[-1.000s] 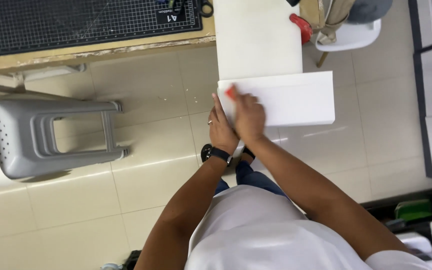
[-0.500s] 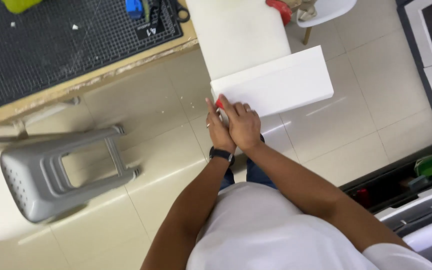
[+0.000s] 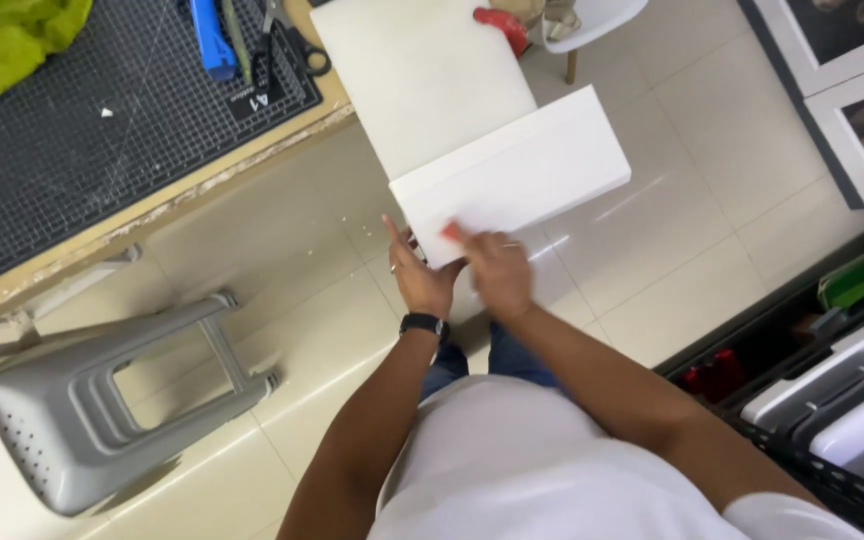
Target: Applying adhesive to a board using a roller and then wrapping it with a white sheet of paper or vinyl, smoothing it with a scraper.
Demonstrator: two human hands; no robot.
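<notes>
**A:** What have I got under the hands right now?

**B:** A white board (image 3: pixel 512 175), bent or folded along a crease, reaching from the workbench (image 3: pixel 167 215) out over the tiled floor (image 3: pixel 652 270). Its near corner sits right at both hands.

**A:** From my seat the left hand (image 3: pixel 420 275) looks pressed to the corner's edge, fingers straight up, black watch (image 3: pixel 424 324) on the wrist. Does it clamp anything?

**B:** I'd say no; it lies flat against the edge, fingers extended, nothing enclosed.

**A:** And the right hand (image 3: pixel 497 272)?

**B:** Curled around a small red tool (image 3: pixel 450 232), whose tip shows at the board's lower edge. The hand is blurred, so I can't tell what kind of tool it is.

**A:** Surroundings?

**B:** A black cutting mat (image 3: pixel 92 130) on the bench with a blue utility knife (image 3: pixel 212 38), scissors (image 3: pixel 297 40) and a green cloth (image 3: pixel 12 38). A grey plastic stool (image 3: pixel 82 420) lies tipped on the floor to the left.
</notes>
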